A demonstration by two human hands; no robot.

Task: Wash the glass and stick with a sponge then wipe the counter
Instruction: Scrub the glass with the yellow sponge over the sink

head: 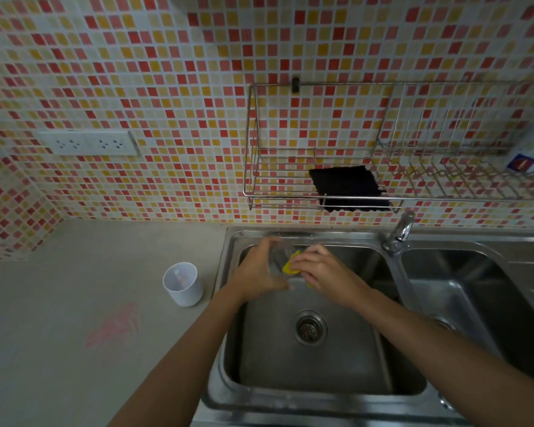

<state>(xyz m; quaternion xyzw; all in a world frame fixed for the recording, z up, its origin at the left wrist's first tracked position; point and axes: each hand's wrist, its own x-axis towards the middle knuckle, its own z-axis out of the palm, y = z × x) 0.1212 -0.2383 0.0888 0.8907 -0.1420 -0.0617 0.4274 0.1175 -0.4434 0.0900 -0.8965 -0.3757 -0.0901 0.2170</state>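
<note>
Over the left basin of the steel sink (pixel 228 359), the left hand (pixel 259 269) is wrapped around the clear glass (pixel 279 255), tipped on its side. The right hand (pixel 324 272) pinches the yellow sponge (pixel 290 266), pressed at the glass's mouth. Left of the sink, a white cup (pixel 183 284) stands on the counter (pixel 74 380), near a pink smear (pixel 114 326). Above the sink, a black cloth (pixel 347 186) lies in the wire rack (pixel 253 180).

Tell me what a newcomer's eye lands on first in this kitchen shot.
The red, orange and yellow mosaic wall fills the upper half. Below it, over the left sink basin, the left hand holds a clear glass while the right hand presses a yellow sponge into it. A pink smear marks the counter on the left.
</note>
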